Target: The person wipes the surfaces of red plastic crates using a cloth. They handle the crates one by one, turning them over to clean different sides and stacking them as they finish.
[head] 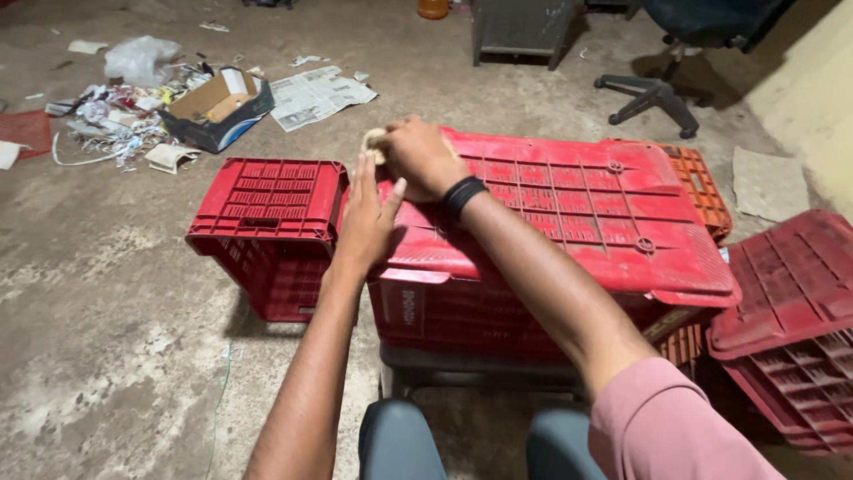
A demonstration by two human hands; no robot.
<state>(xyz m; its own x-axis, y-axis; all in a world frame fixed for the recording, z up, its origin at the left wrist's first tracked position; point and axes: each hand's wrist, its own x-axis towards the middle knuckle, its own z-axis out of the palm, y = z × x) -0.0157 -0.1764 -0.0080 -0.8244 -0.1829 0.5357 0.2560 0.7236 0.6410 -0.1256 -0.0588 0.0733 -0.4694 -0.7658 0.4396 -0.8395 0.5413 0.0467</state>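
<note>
So the person sat at a big red plastic crate point(569, 204) turned bottom-up, its ribbed underside facing the camera. The right hand point(419, 156) was at the crate's far-left corner – about 11 o'clock on it – with the fingers curled shut around a small pale wad of cloth or sponge point(374, 143), pressing it against the plastic. Only a bit of the wad poked out past the knuckles, so I couldn't tell which it was. There was a black band point(463, 195) on that wrist. The left hand point(366, 218) lay flat on the crate's left edge, fingers straight and together, thumb spread, gripping nothing.

Crate count – four that I could make out. The big one in the middle, a smaller red slatted crate point(267, 227) at 9 o'clock of it lying tipped on the concrete floor point(107, 338), an orange one point(702, 191) peeking out behind at 2 o'clock, and another upside-down red one point(791, 311) at 4 o'clock. None showed anything inside.

At 10 o'clock, farther off, one open cardboard box point(218, 107) sat with what looked like a few flat pieces in it, beside a litter pile point(115, 120), a sheet of newspaper point(315, 93) and one clear plastic bag point(138, 58). A black office chair base point(653, 93) stood at 1 o'clock.
</note>
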